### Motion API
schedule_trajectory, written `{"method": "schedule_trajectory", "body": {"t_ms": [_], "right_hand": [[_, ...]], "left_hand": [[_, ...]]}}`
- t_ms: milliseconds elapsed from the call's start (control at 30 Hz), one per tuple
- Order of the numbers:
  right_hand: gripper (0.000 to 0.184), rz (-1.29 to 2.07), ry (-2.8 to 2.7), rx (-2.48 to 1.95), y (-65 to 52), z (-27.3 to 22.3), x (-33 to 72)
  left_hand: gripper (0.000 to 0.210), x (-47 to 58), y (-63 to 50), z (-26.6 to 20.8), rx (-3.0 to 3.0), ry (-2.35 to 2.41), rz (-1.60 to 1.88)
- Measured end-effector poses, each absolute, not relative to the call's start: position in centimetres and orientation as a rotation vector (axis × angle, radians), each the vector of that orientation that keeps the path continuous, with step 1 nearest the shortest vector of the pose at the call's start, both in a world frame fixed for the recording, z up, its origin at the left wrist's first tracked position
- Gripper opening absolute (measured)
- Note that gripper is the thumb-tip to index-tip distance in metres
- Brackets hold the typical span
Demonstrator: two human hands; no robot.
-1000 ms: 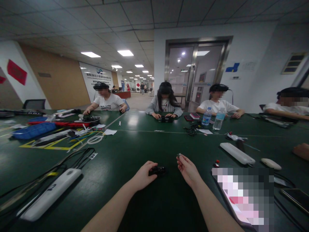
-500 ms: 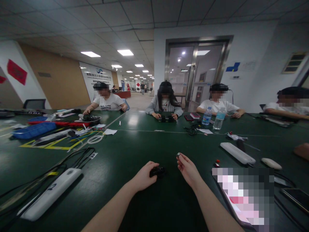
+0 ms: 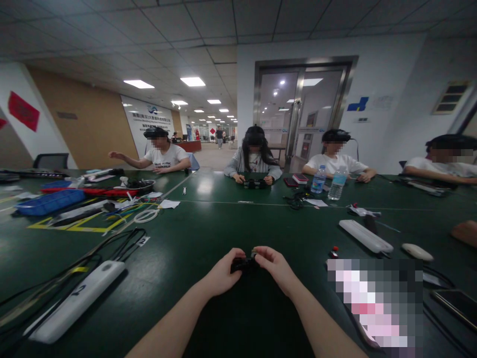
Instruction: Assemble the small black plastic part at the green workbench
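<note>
My left hand (image 3: pixel 222 271) is closed around the left end of a small black device (image 3: pixel 244 265), low over the green table (image 3: pixel 208 228). Its exact kind I cannot make out. Fingers pinched, my right hand (image 3: pixel 276 266) holds a small light-coloured piece (image 3: pixel 254 252) at the device's right end. Whether the piece touches the device is hidden by the fingertips.
To my left lies a white power strip (image 3: pixel 78 303) with black cables. A phone (image 3: pixel 372 308), a white power strip (image 3: pixel 365 236) and a mouse (image 3: pixel 417 251) lie to my right. Two water bottles (image 3: pixel 338 184) stand farther back. Several people sit opposite.
My right hand has moved left with the small piece, from apart to right beside the black device. My left hand has stayed put. The person at far left has raised an arm outward.
</note>
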State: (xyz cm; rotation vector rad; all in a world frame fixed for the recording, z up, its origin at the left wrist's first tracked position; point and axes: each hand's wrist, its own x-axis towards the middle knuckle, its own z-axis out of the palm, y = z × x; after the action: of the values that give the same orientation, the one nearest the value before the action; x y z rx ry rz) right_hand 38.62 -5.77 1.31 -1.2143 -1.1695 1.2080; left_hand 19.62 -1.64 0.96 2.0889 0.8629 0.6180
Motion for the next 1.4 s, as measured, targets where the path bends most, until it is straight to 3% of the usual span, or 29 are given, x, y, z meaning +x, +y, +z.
{"method": "schedule_trajectory", "body": {"t_ms": [433, 933, 1400], "right_hand": [[0.022, 1.106, -1.563, -1.297, -6.3, 2.2, 37.9], [0.026, 1.167, -1.517, -1.270, -6.1, 1.6, 38.2], [0.034, 1.269, -1.285, -1.259, -5.7, 1.3, 39.5]], "left_hand": [[0.034, 19.9, -2.0, 1.0, 2.218, 0.914, 0.641], [0.019, 20.9, -2.1, 1.5, 2.191, 0.999, 0.583], [0.020, 15.9, -2.0, 2.9, 2.579, 1.123, 0.401]]}}
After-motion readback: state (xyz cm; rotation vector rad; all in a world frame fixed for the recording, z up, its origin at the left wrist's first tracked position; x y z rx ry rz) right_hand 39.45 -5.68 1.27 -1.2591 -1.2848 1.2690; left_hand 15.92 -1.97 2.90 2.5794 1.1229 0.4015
